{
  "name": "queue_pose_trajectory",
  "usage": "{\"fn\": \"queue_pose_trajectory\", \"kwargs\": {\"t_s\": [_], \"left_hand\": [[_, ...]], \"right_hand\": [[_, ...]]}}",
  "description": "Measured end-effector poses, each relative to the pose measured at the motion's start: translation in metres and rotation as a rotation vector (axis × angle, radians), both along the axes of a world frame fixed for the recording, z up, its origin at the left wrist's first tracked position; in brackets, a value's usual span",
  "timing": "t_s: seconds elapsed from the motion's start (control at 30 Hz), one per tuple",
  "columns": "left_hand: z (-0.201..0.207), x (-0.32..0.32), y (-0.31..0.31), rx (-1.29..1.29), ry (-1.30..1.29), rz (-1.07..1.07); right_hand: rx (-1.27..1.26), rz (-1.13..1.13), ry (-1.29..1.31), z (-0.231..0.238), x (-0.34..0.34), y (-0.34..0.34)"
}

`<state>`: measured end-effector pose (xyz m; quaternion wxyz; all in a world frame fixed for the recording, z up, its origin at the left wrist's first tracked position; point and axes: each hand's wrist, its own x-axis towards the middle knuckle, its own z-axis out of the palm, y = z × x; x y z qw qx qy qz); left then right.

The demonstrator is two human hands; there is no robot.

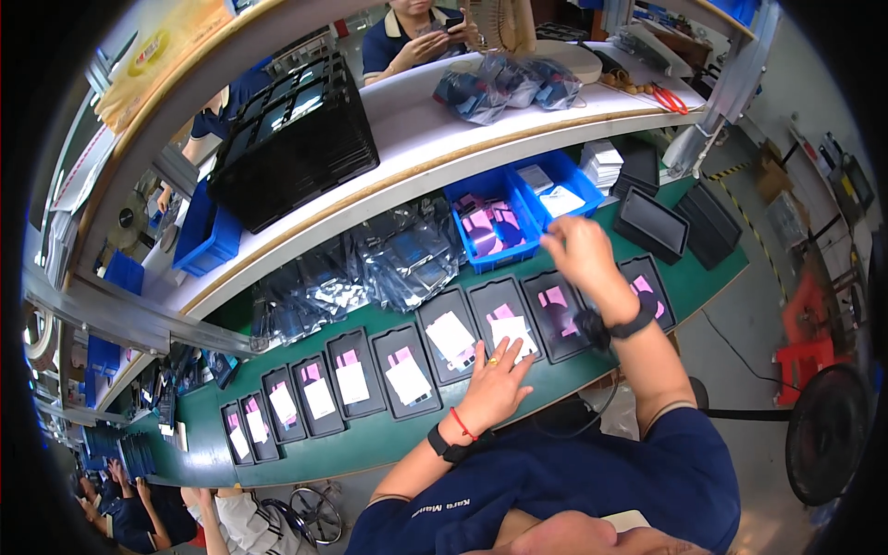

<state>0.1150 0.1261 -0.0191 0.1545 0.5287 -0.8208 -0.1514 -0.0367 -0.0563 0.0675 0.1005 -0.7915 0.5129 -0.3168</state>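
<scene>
- Green bench (pixel 199 453) is the big thing here, running across in front of the person with a row of black trays along it.
- Next down, two blue bins sit side by side on the far side of that row. The left bin (pixel 507 259) has pink and purple pieces (pixel 490 227) in it, the right bin (pixel 578 176) has white cards (pixel 561 201).
- The tray under the left hand, call it the working tray (pixel 499 291), has its long axis pointing away from the person, roughly toward the left bin.
- Right hand (pixel 581 254) hangs just on the near side of the bins, fingers bent. Can't tell if anything's pinched in there, sorry. It's clearly the nearer hand to both bins; the white cards are beyond its fingertips, away from the body.
- Left hand (pixel 499 375) has its fingers spread pretty wide, fingertips at the near part of a white sheet (pixel 511 331) in the working tray.
- That sheet lies forward of the left palm and partly covers a pink piece (pixel 500 313), which pokes out at its far side.
</scene>
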Motion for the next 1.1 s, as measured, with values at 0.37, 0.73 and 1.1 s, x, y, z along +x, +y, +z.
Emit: {"fn": "queue_pose_trajectory", "kwargs": {"t_s": [0.37,0.73,1.1], "left_hand": [[0.013,0.001,0.0,0.066,-0.016,0.0],[0.038,0.009,-0.015,-0.089,0.443,0.183],[0.027,-0.023,-0.066,0.432,1.423,0.346]], "right_hand": [[0.567,0.075,0.807,-0.035,0.005,-0.18],[0.307,0.19,-0.251,-0.007,-0.06,-0.136],[0.788,0.498,-0.722,-0.016,-0.039,0.045]]}}
